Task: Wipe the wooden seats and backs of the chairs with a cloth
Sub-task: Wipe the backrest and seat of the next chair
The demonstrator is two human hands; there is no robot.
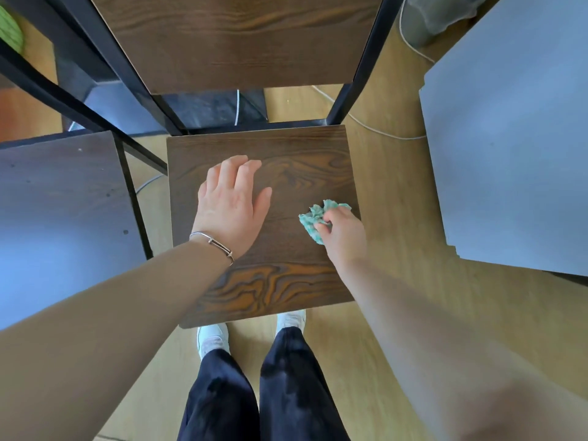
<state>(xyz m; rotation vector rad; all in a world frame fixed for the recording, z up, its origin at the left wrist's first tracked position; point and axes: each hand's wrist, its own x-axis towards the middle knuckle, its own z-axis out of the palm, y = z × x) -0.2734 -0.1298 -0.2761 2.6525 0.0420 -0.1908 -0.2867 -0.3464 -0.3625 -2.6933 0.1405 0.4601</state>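
The person stands with white shoes [213, 338] tucked just under the near edge of the chair seat [276, 291], close enough to lean over it and reach the whole board.

The left hand [230, 205], with a thin bracelet [213, 241] at the wrist, lies flat on the left half of the seat with its fingers straight and gripping nothing. It probably steadies the chair or props the person while they lean.

The right hand [345, 233] is clenched round a bunched green cloth [313, 218], pressing it onto the wood close to the seat's right edge, about midway between the near and far corners. Bunching it gives the fingers a firm pad to rub with.

Beyond the far edge rises the wooden back [241, 43] between black metal posts, with no cloth on it; judging by that, it comes after the seat.

A second dark seat [63, 202] sits just to the left, and a grey desk [509, 138] to the right.
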